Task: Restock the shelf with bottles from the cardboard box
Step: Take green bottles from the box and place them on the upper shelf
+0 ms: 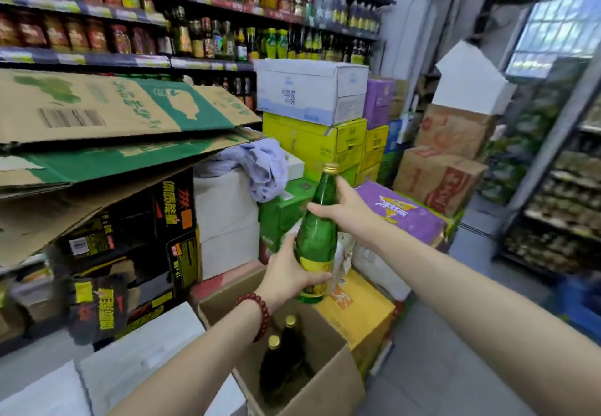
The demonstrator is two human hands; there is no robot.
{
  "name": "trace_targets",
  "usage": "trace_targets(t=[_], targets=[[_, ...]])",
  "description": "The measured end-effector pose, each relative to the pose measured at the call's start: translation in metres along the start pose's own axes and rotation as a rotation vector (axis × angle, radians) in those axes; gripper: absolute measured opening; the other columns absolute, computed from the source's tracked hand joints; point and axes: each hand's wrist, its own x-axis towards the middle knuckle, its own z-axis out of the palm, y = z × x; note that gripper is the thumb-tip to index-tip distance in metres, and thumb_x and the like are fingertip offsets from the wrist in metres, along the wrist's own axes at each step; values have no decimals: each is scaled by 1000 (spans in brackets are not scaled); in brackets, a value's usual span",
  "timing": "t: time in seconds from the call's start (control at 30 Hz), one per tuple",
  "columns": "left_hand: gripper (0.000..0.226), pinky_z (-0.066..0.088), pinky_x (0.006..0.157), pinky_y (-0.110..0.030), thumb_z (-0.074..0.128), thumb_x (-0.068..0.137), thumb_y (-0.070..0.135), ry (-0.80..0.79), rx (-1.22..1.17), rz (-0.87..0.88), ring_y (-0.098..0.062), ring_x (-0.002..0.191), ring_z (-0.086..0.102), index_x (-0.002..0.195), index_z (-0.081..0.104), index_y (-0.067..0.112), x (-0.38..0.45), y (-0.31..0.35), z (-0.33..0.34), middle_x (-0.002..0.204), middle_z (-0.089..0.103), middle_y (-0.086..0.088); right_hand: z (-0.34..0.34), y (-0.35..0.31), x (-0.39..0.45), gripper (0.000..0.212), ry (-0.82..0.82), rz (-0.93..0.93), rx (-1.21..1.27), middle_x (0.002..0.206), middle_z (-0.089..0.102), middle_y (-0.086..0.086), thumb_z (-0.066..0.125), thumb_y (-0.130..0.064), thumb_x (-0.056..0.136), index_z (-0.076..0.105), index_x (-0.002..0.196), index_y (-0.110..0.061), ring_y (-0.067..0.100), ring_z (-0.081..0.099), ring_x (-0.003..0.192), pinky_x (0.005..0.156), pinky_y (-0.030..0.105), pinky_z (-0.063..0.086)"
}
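Observation:
A green glass bottle [317, 232] with a gold cap and a yellow label is held upright above the open cardboard box [328, 386]. My left hand [289, 269] grips its lower body around the label. My right hand [341, 206] grips its shoulder and neck from the right. Two more dark bottles with gold caps [283, 354] stand inside the box. The shelf [208, 64] with rows of bottles and jars runs along the upper left.
Stacked cartons fill the floor ahead: yellow [312, 142], white [309, 90], purple [403, 214] and brown [439, 178]. Flattened cardboard [97, 123] juts out at the left over black cartons. A second rack [559, 194] stands at the right, with grey floor between.

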Motion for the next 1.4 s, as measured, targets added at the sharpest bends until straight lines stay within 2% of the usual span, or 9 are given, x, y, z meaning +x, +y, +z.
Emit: trace_targets(t=[0.13, 0.27, 0.37, 0.5, 0.63, 0.8, 0.93, 1.13, 1.4], targets=[[86, 44, 86, -22, 89, 48, 45, -222, -87, 100, -3, 105, 58, 121, 44, 35, -13, 31, 20, 107, 59, 19, -29, -7, -49, 39, 178, 8, -41, 116, 65, 0, 70, -4, 83, 48, 113, -18, -2, 66, 90, 82, 26, 57], [79, 52, 88, -28, 91, 52, 34, -367, -203, 168, -5, 104, 63, 118, 49, 29, -41, 68, 52, 111, 66, 10, -63, -30, -106, 57, 346, 69, -223, 127, 59, 6, 76, -23, 80, 45, 128, -20, 22, 58, 117, 97, 47, 51], [74, 52, 88, -27, 90, 56, 24, -472, -267, 230, -2, 102, 63, 118, 51, 23, -67, 102, 79, 111, 66, 8, -84, -49, -153, 68, 519, 75, -264, 130, 57, 2, 77, -27, 79, 39, 134, -21, 21, 57, 117, 98, 48, 49], [75, 50, 91, -31, 89, 57, 24, -592, -282, 317, -11, 108, 61, 119, 47, 21, -111, 153, 112, 115, 63, 4, -109, -74, -221, 57, 741, 104, -361, 137, 51, 4, 72, -34, 83, 42, 130, -21, 24, 51, 124, 101, 47, 47], [66, 45, 71, -14, 88, 58, 33, -714, -268, 412, -2, 93, 59, 107, 44, 33, -176, 199, 128, 99, 61, 19, -125, -101, -301, 78, 946, 113, -495, 153, 33, 2, 67, -42, 85, 28, 148, -17, 25, 31, 141, 111, 46, 36], [81, 52, 92, -37, 86, 49, 51, -882, -322, 458, -9, 106, 61, 116, 46, 30, -263, 242, 132, 114, 63, 12, -127, -137, -399, 79, 1077, 144, -569, 153, 33, 3, 65, -45, 86, 26, 149, -18, 25, 33, 139, 104, 39, 36], [87, 52, 93, -35, 83, 45, 58, -949, -357, 520, -5, 106, 62, 119, 47, 30, -320, 268, 125, 116, 64, 13, -112, -169, -463, 78, 1193, 154, -625, 153, 34, 2, 65, -45, 86, 27, 148, -18, 23, 35, 138, 107, 41, 38], [73, 45, 70, -12, 83, 52, 59, -1112, -387, 633, 4, 98, 59, 112, 46, 40, -390, 288, 94, 108, 61, 22, -69, -212, -538, 66, 1348, 220, -681, 138, 51, 3, 67, -46, 83, 42, 138, -20, 27, 47, 128, 100, 50, 46], [79, 50, 95, -34, 85, 59, 52, -1410, -405, 776, -9, 111, 58, 125, 43, 35, -495, 280, 47, 119, 59, 13, 30, -247, -640, 41, 1583, 271, -770, 99, 61, -14, 69, -34, 84, 48, 118, -24, 10, 60, 96, 81, 34, 52]])
